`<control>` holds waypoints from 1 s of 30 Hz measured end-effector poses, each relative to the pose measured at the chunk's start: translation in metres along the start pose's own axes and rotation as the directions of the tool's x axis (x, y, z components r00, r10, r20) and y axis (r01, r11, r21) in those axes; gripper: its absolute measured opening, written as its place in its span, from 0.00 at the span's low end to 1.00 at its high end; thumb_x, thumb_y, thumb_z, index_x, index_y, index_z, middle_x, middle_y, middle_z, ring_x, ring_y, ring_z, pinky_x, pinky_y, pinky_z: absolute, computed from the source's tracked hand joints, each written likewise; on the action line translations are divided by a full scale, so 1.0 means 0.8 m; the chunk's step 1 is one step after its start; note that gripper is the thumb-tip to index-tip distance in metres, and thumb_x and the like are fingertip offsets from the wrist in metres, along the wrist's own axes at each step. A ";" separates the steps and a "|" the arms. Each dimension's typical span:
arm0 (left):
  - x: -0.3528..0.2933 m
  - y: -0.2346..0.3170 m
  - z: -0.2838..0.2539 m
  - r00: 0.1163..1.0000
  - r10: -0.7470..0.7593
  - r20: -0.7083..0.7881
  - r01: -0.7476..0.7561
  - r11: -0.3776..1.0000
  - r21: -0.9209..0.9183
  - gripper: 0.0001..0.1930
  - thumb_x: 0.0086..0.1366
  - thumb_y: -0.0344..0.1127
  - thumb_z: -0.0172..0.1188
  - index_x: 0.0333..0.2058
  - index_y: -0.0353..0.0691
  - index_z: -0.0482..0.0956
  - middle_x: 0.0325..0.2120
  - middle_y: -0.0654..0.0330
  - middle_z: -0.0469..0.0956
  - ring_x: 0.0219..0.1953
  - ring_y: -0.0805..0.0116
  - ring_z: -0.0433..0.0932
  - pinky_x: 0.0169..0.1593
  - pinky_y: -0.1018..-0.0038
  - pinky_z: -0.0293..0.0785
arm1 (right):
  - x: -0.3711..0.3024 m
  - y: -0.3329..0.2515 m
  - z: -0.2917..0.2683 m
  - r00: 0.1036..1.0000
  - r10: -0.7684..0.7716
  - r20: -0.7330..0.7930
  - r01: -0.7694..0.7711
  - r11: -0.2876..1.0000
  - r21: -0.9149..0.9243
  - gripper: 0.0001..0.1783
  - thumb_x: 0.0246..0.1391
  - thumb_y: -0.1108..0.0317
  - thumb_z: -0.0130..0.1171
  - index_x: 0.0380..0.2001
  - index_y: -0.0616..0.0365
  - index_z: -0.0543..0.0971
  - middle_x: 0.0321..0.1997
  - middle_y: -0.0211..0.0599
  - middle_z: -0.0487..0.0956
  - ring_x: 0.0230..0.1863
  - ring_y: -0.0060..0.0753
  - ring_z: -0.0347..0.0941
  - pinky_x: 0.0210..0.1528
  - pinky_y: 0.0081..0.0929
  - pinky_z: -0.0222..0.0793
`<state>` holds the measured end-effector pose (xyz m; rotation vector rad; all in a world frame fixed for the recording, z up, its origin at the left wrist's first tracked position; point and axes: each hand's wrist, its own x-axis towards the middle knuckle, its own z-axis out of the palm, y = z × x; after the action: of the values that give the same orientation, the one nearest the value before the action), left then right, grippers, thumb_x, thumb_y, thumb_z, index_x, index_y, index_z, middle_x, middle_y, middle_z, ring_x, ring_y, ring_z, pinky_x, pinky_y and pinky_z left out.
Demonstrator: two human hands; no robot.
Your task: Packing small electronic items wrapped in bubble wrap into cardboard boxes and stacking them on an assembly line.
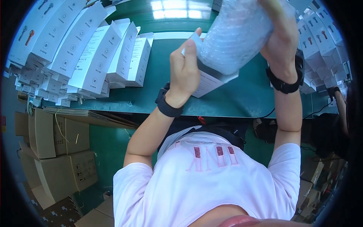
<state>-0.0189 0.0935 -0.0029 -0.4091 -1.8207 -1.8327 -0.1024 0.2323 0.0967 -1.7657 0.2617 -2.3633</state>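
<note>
My left hand (pixel 184 70) is wrapped round the side of a white carton box (pixel 206 84), thumb up by a raised flap. The box stands tilted over the green table, its open end upward. A bulky bundle in clear bubble wrap (pixel 236 39) sits with its lower end at the box's opening, partly inside. My right hand (pixel 281 45) grips the bundle from its right side near the top of the view, with some fingers hidden. What the bubble wrap covers cannot be made out. Both wrists wear black bands.
Several tall white printed boxes (pixel 94 56) stand in stacked rows at the left of the green table (pixel 166 90). More white boxes (pixel 317 41) are piled at the right. Brown cardboard cartons (pixel 64 166) lie below the table's left edge. Another person's arm (pixel 340 109) shows at the far right.
</note>
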 end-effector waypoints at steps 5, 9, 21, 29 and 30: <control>-0.007 -0.018 -0.023 0.998 -0.052 -0.019 0.052 0.998 -0.034 0.27 0.75 0.46 0.37 0.54 0.24 0.72 0.33 0.58 0.80 0.37 0.72 0.74 0.44 0.76 0.69 | -0.014 0.019 0.059 0.702 0.434 -0.565 -0.615 -0.031 -0.788 0.10 0.57 0.72 0.54 0.42 0.59 0.79 0.39 0.40 0.79 0.42 0.37 0.75 0.49 0.30 0.69; -0.007 -0.014 -0.032 0.976 -0.132 -0.170 0.095 0.972 -0.213 0.27 0.75 0.46 0.38 0.59 0.26 0.68 0.43 0.50 0.78 0.43 0.68 0.74 0.50 0.74 0.69 | -0.029 0.008 0.073 0.770 0.596 -0.226 -0.025 -0.326 -0.945 0.09 0.54 0.71 0.58 0.37 0.64 0.78 0.32 0.38 0.76 0.41 0.38 0.74 0.45 0.30 0.69; -0.050 -0.019 -0.073 0.973 0.020 -0.230 -0.038 0.996 -0.076 0.48 0.63 0.62 0.56 0.64 0.23 0.53 0.59 0.44 0.63 0.57 0.59 0.67 0.59 0.68 0.63 | 0.064 -0.036 -0.280 0.880 0.103 -0.463 -0.280 -0.676 -0.682 0.17 0.53 0.58 0.61 0.41 0.60 0.81 0.39 0.37 0.80 0.41 0.31 0.74 0.41 0.27 0.69; -0.047 -0.042 -0.083 0.991 -0.002 -0.132 0.003 1.000 0.007 0.51 0.58 0.62 0.61 0.64 0.23 0.53 0.45 0.48 0.68 0.44 0.58 0.70 0.47 0.65 0.68 | -0.029 0.016 -0.396 0.909 0.018 -0.417 -0.153 -0.914 -0.375 0.16 0.50 0.56 0.59 0.42 0.44 0.81 0.52 0.46 0.75 0.59 0.48 0.66 0.61 0.61 0.53; -0.048 -0.039 -0.086 0.990 -0.008 -0.142 0.009 1.000 0.007 0.51 0.58 0.62 0.61 0.64 0.23 0.53 0.45 0.48 0.68 0.44 0.58 0.70 0.47 0.65 0.68 | 0.002 0.028 -0.340 0.848 -0.013 -0.530 -0.253 -0.889 -0.382 0.12 0.49 0.58 0.61 0.35 0.52 0.82 0.38 0.47 0.80 0.50 0.46 0.73 0.54 0.52 0.62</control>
<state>0.0052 0.0299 -0.0540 -0.2615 -1.7353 -1.8118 -0.3631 0.2192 0.0165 -0.5545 3.7435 -0.4624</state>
